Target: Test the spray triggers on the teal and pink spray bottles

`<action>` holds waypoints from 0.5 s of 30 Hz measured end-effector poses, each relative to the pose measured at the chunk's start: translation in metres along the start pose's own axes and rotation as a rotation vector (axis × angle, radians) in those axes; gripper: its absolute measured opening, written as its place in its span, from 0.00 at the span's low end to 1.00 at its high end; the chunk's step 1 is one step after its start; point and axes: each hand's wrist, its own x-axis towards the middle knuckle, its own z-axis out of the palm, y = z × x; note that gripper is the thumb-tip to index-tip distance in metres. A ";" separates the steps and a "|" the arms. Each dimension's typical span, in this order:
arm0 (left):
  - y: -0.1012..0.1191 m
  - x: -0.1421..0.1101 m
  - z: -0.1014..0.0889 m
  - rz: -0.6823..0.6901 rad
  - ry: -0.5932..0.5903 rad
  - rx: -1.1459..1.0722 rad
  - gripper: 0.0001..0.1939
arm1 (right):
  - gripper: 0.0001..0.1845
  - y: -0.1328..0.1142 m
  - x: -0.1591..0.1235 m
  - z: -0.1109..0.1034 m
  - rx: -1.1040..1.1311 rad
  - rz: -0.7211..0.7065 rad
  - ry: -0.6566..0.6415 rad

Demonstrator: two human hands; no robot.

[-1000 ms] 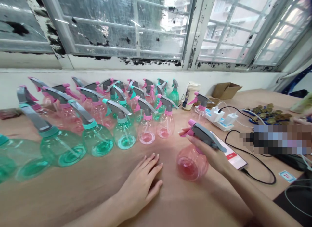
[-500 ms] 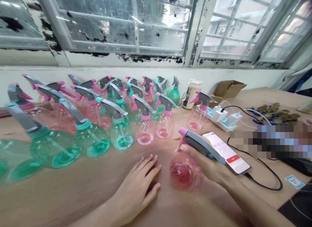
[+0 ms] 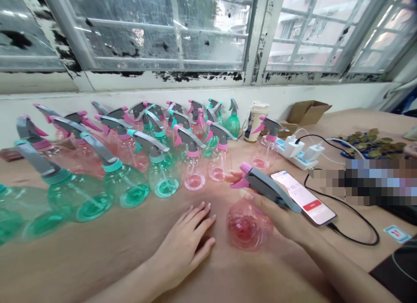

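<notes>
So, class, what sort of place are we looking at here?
Probably a small workshop or workroom: many like pink and green spray bottles crowd a plain worktop, with a phone and a charger-filled power strip beside them.

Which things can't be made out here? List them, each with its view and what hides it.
All in the head view:
- Some fingers of the right hand: behind the held pink bottle's spray head.
- Leftmost green bottle: cut off by the left edge.
- Count of the back bottles: hidden by those in front.
- Small print on the phone: too small and blurred.
- Whatever lies under the pixelated patch at right: masked.
</notes>
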 end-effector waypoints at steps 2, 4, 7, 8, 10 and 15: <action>-0.002 -0.001 0.003 0.007 0.023 -0.013 0.21 | 0.10 0.001 0.000 -0.001 -0.008 -0.001 0.023; -0.004 -0.002 0.006 0.018 0.050 -0.018 0.21 | 0.09 0.002 0.000 -0.002 -0.037 -0.009 0.028; -0.005 -0.002 0.007 0.024 0.068 -0.024 0.21 | 0.07 0.000 0.000 -0.003 -0.086 -0.023 0.030; -0.005 -0.002 0.007 0.022 0.067 -0.026 0.21 | 0.07 -0.001 0.000 -0.003 -0.102 -0.028 0.033; -0.005 -0.001 0.007 0.024 0.083 -0.026 0.21 | 0.09 -0.003 0.000 -0.004 -0.119 -0.039 0.023; -0.004 -0.001 0.006 0.029 0.069 0.003 0.21 | 0.14 0.006 0.000 -0.008 -0.067 -0.108 -0.055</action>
